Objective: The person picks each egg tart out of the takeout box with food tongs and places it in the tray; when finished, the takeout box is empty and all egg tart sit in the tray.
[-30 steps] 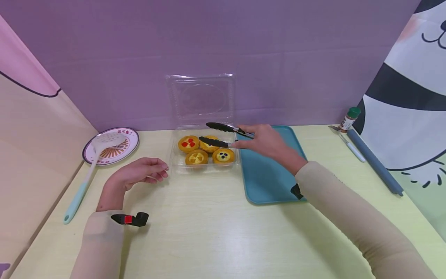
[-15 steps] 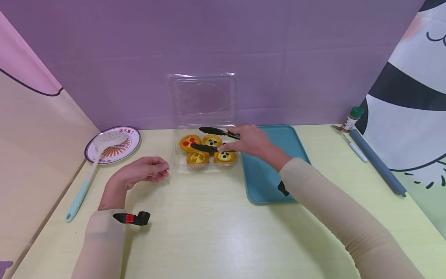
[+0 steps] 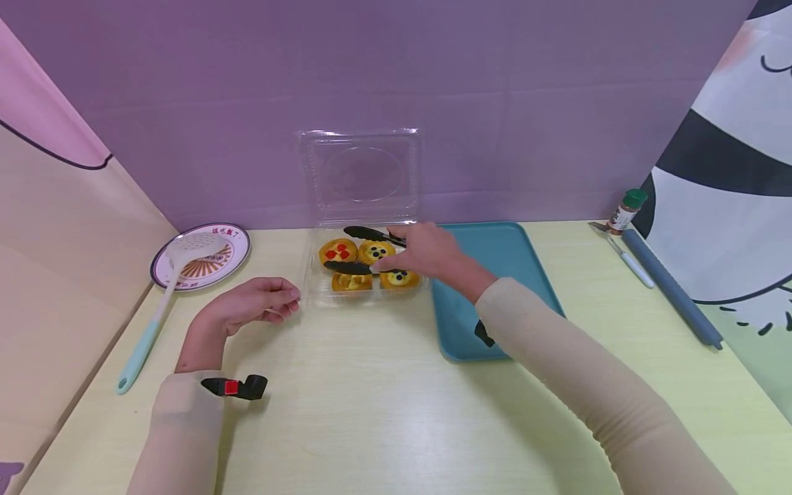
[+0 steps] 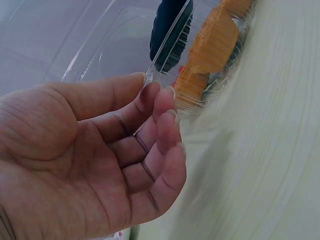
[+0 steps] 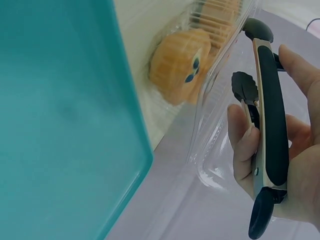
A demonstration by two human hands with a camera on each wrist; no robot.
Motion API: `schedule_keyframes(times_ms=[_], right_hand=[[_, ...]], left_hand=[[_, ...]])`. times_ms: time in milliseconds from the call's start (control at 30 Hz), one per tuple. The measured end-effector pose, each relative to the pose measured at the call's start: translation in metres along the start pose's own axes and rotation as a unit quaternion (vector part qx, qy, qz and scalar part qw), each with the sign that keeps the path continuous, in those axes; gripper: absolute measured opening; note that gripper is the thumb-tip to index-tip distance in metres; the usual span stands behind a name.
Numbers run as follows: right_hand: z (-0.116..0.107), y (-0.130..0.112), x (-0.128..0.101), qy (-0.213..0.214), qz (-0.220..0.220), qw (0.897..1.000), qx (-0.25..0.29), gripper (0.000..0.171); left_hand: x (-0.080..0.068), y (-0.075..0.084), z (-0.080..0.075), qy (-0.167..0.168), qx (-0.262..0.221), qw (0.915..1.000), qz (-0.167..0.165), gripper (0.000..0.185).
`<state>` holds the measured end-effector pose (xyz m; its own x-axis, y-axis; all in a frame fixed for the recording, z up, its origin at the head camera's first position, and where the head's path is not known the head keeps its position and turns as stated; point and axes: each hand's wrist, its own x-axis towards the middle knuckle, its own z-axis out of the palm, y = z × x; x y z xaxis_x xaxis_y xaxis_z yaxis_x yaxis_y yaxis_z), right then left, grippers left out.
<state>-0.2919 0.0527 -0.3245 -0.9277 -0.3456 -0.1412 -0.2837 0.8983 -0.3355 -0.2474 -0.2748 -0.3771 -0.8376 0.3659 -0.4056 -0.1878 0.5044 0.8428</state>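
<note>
My right hand (image 3: 421,254) grips black-tipped kitchen tongs (image 5: 272,115), thumb on one side and fingers on the other. Their two ends stand apart over a clear plastic container (image 3: 322,292). Inside lie several egg tarts: one with red toppings (image 3: 337,251), one with dark berries (image 3: 375,251) between the tong ends, another berry one (image 3: 399,279) partly behind the hand, and a yellow-topped one (image 3: 351,282) partly covered by the lower end. At the container's front left corner, my left hand (image 4: 100,145) pinches the rim between thumb and forefinger, its other fingers bent.
The open clear lid (image 3: 365,172) stands up behind. A blue tray (image 3: 467,337) is right of the container. Left sits a patterned plate (image 3: 238,251) with a skimmer (image 3: 145,344) across it. At right are a green-capped jar (image 3: 626,212), a small knife (image 3: 631,261) and a dark blue bar (image 3: 671,289).
The right hand has moved left with the tongs, from above the tray's edge to over the tarts, and the tong ends have come lower around a berry tart. The left hand stays put.
</note>
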Motion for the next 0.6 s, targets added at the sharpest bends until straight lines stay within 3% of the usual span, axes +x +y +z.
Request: schedule_keyframes(times_ms=[600], right_hand=[[0.008, -0.013, 0.002, 0.003, 0.003, 1.0, -0.012, 0.098]], left_hand=[[0.001, 0.0, 0.0, 0.007, -0.006, 1.0, -0.002, 0.039]])
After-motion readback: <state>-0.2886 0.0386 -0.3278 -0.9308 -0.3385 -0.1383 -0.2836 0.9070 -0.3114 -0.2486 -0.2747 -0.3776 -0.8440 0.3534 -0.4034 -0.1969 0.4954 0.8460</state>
